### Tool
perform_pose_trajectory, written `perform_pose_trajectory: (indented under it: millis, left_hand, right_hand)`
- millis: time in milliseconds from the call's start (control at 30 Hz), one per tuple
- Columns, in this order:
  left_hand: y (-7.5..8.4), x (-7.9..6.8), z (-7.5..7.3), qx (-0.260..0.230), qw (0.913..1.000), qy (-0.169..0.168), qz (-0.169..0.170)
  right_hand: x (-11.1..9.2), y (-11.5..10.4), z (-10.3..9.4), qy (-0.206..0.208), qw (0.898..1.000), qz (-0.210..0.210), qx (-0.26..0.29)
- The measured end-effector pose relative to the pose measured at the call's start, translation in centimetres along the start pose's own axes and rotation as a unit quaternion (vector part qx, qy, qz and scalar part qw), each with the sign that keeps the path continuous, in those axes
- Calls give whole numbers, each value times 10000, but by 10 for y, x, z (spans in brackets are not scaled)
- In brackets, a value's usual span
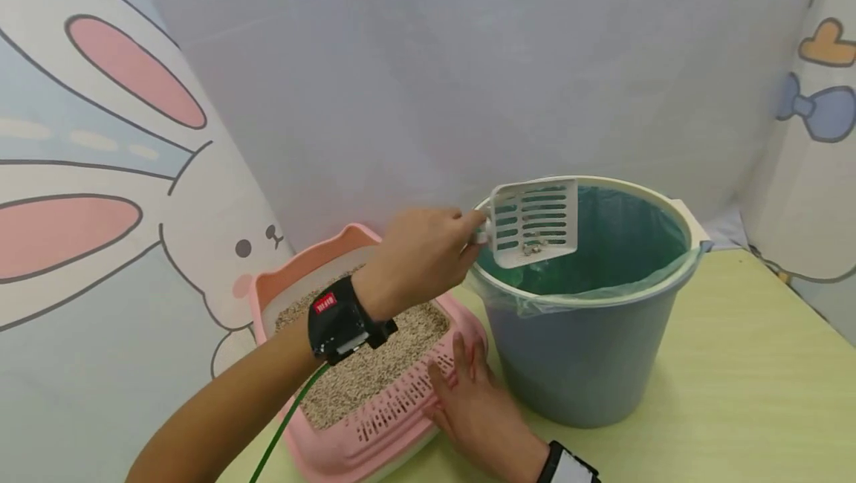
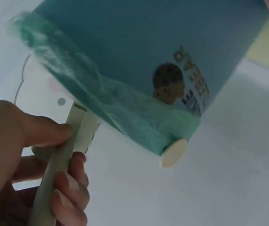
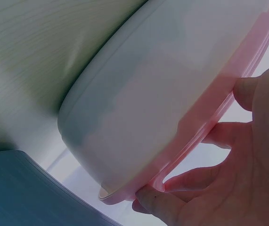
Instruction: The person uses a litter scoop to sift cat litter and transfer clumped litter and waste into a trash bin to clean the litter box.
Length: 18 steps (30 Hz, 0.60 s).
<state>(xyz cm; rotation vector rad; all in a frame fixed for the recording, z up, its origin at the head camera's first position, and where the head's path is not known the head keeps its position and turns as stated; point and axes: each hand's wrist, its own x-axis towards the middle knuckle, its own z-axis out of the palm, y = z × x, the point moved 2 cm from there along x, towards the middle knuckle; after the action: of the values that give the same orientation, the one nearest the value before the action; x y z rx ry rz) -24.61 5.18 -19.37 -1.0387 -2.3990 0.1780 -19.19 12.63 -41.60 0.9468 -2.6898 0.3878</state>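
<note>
My left hand grips the handle of a white slotted litter scoop, its thumb laid along the handle in the left wrist view. A few small clumps sit low on the scoop's blade, which is over the near left rim of a blue-grey bin. Spread fingers of my right hand rest on the pink rim of a litter box. From the right wrist view, the fingertips meet the pink edge above the pale base, and the palm stays off it.
Sand-coloured litter fills the box, left of the bin. A green bag lines the bin and folds over its rim. Both stand on a pale yellow-green table, with a grey curtain behind. A green cable hangs from the left wrist.
</note>
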Motion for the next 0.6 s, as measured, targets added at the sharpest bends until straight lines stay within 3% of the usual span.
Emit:
perform_pose_trajectory:
  millis: [67, 167, 300, 400, 433, 500, 600]
  left_hand:
    - [10, 2, 2, 818, 9953, 355, 389]
    - [19, 3, 5, 1950, 9717, 891, 990]
    - [24, 6, 10, 3044, 9199, 1665, 1826]
    - [25, 9, 14, 3508, 8830, 2108, 2299]
    - [25, 10, 15, 3586, 8749, 2197, 2400]
    - [23, 11, 17, 3637, 8667, 2311, 2515]
    - [19, 11, 17, 3562, 8691, 2376, 2476]
  right_hand:
    - [0, 1, -1, -24, 10000, -22, -81]
    - [1, 0, -1, -109, 9998, -46, -157]
    - [-1, 0, -2, 156, 9984, -173, -508]
    - [-3, 0, -2, 451, 9958, -252, -762]
    - [-3, 0, -2, 507, 9952, -262, -798]
    - [-3, 0, -1, 506, 9954, -253, -768]
    - [-2, 0, -1, 442, 9967, -231, -639]
